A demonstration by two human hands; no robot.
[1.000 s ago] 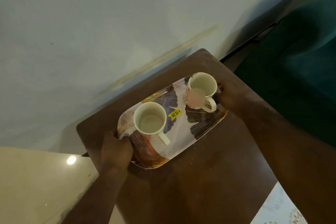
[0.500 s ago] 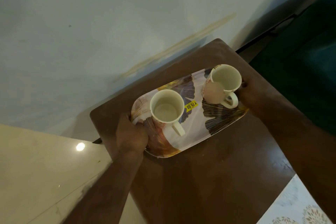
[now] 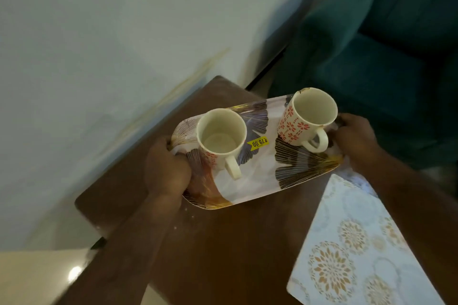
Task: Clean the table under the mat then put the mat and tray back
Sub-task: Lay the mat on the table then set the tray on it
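A white tray with dark and gold leaf print is held a little above the brown table. My left hand grips its left end. My right hand grips its right end. Two empty cream mugs stand on it: one at the left, one with red flowers at the right. The pale mat with gold medallions lies on the table at the lower right, partly under my right forearm.
A white wall runs along the table's far left side. A teal sofa stands beyond the table's far right corner. Pale floor shows at the lower left. Small crumbs lie on the table near the tray.
The tray with both mugs has come up off the table and moved toward the right and nearer me. The view swung right, bringing the mat and sofa into sight.
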